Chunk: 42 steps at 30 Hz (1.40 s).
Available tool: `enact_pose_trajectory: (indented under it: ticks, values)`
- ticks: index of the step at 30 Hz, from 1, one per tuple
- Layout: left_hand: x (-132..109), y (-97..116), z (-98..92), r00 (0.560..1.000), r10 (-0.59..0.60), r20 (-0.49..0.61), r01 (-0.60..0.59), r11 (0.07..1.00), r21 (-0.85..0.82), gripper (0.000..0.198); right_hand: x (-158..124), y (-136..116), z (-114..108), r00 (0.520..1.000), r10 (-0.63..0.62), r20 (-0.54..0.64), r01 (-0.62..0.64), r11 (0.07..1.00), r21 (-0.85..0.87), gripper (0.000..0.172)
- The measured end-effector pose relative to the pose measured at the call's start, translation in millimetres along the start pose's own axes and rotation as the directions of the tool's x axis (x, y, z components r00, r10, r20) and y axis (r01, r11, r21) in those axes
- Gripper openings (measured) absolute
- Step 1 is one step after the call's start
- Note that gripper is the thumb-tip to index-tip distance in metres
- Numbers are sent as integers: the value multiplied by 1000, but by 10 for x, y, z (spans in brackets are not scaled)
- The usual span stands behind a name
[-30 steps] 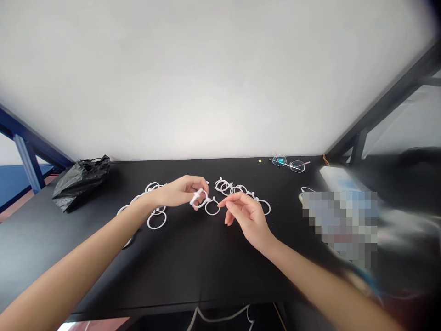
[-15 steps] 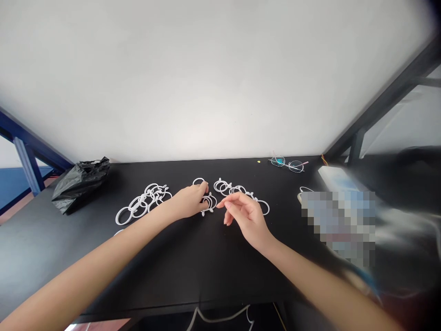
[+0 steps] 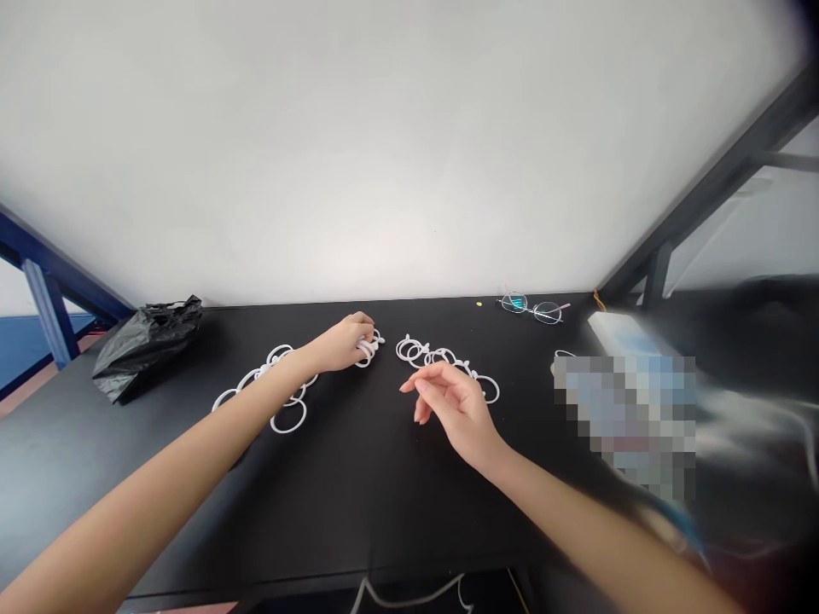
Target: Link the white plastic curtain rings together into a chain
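Observation:
My left hand [image 3: 345, 343] is closed over a small bunch of white curtain rings [image 3: 366, 351] near the back middle of the black tabletop; its fingertips are partly hidden behind the hand. To the left, partly under my forearm, lies a loose cluster of more white rings [image 3: 289, 417] with small eyelets. My right hand [image 3: 455, 408] hovers palm inward with loosely bent fingers, holding nothing I can see. Just behind it a row of white rings [image 3: 413, 350] runs across the table, its near end partly covered by the hand.
A crumpled black plastic bag [image 3: 150, 341] sits at the back left. Eyeglasses [image 3: 531, 308] lie near the wall, with a tiny yellow bit [image 3: 479, 304] beside them. At the right are a white box [image 3: 618, 328] and blurred items. Cables [image 3: 415, 599] hang below the front edge.
My left hand has moved left and slightly back, with the small bunch of rings shifting along. A ring formerly under my left forearm now shows. My right hand has hardly moved.

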State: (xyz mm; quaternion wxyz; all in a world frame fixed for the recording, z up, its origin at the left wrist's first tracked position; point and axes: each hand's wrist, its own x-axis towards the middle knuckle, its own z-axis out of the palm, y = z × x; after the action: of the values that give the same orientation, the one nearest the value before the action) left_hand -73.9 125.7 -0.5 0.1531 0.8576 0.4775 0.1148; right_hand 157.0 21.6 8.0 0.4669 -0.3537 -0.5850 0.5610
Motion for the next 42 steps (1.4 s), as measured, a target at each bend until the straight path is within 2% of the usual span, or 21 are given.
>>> enact_pose_trajectory:
  ticks: [6,10,13,20,24,28,31,34,39,42]
  values:
    - [147,-94,2,1000,7,24,-8,1000,5,13,6,16,-10,1000,3,-3,-3,1000,5,21]
    - [131,-52,-37,999,10,32,-9,1000,-21,12,2,6,-2,1000,0,3,0,1000,12,20]
    - [107,-20,-51,999,35,38,-33,998,-47,3,2,-5,3,1000,3,8,-4,1000,7,20]
    - [79,26,-18,1000,20,21,-18,996,-84,10,9,8,-3,1000,5,6,-5,1000,8,21]
    - [1,103,-33,999,25,-38,-29,994,-101,7,11,9,-4,1000,9,7,-9,1000,-4,21]
    - [-168,367,-106,987,14,-163,-42,985,-169,5,17,1,-9,1000,-10,-7,10,1000,-11,21]
    - [-326,632,-151,973,9,-232,-116,884,-454,17,21,-3,-14,998,-26,-54,23,998,-52,20]
    - [-462,805,-115,970,-25,-241,-131,783,-608,21,22,1,-14,995,-44,-93,37,996,-82,20]
    - [-566,862,68,981,-144,-128,-29,545,-838,18,9,29,-1,998,-5,-62,-1,995,-99,16]
    - [-576,855,126,982,-173,-76,-5,378,-926,26,-5,53,6,998,65,-6,-65,993,-98,13]
